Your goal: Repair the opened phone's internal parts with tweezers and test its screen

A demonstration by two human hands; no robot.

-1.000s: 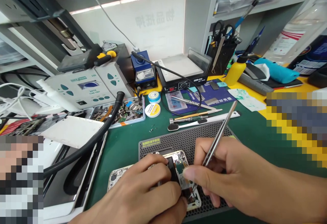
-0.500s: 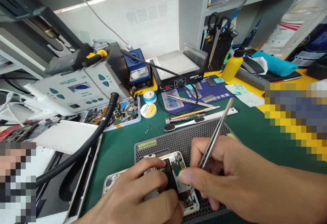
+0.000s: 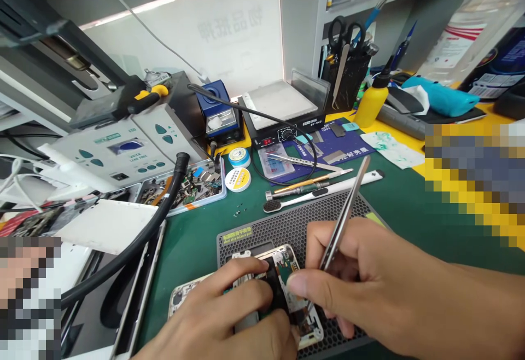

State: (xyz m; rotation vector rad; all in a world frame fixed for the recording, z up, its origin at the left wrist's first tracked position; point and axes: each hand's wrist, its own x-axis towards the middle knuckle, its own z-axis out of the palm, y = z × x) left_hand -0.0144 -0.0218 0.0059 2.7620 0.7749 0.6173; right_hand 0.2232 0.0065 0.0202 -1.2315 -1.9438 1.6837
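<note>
An opened phone (image 3: pixel 294 294) with exposed circuit board and a black battery (image 3: pixel 275 289) lies on a grey honeycomb pad (image 3: pixel 254 231). Across it rests my left hand (image 3: pixel 241 305), fingers curled over the battery area and gripping the phone; its thumb is hidden. My right hand (image 3: pixel 348 278) is closed on metal tweezers (image 3: pixel 346 212), held steeply with the tips down at the phone's lower right end. Whether the tips grip anything is too small to tell. Behind my left hand, another pale phone frame part (image 3: pixel 180 291) shows partly.
Beyond the pad lie a toothbrush (image 3: pixel 328 189), two thin tools, more tweezers (image 3: pixel 305 162) and several tiny screws (image 3: pixel 240 210). A black hose (image 3: pixel 164 207) arches over a parts tray (image 3: pixel 197 182) at left. A heating plate (image 3: pixel 283 105) and yellow bottle (image 3: pixel 371 103) stand behind.
The view has shifted slightly. Both hands stay at the phone, the tweezers still in my right hand with tips down at the same end.
</note>
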